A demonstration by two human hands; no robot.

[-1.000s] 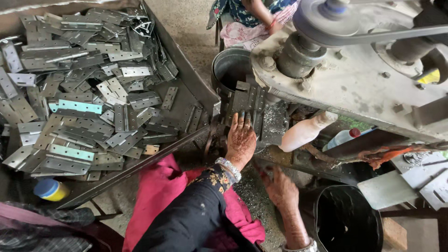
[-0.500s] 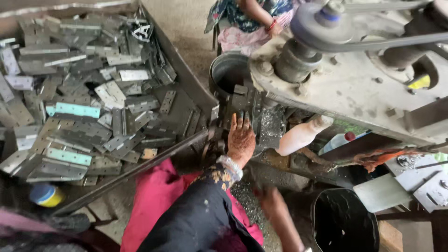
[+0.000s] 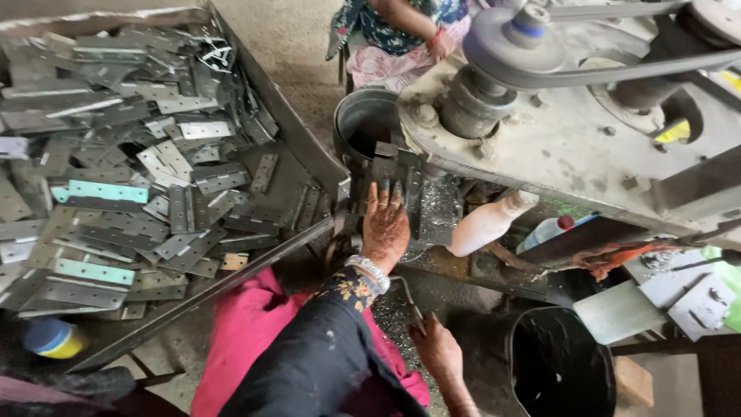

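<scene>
Head view: the left hand (image 3: 385, 224), at the centre of the frame, is laid palm-down with its fingers (image 3: 373, 198) stretched out and slightly spread against a dark stack of metal plates (image 3: 395, 171) seated at the front of a grey belt-driven machine (image 3: 556, 147); whether anything is gripped beneath the palm cannot be told. A beaded bracelet (image 3: 369, 270) is worn at that wrist, above a dark patterned sleeve (image 3: 324, 347). The right hand (image 3: 437, 351), at the lower centre of the frame, is curled closed around the lower end of a thin metal lever (image 3: 407, 300) that rises toward the machine. A dark metal bucket (image 3: 363, 120) is seen just behind the plates, at the upper centre. A large metal tray (image 3: 297, 143) fills the left half of the frame and is heaped with flat grey hinge plates (image 3: 177, 154), a few of them covered in pale green film. A white plastic bottle (image 3: 486, 224) is propped under the machine just right of the left hand, and a clear bottle with a red cap (image 3: 546, 230) lies beside it. A black bin (image 3: 559, 363) stands at the lower right, near the right hand. Another person's arm and patterned clothing (image 3: 401, 27) are visible at the top centre.
</scene>
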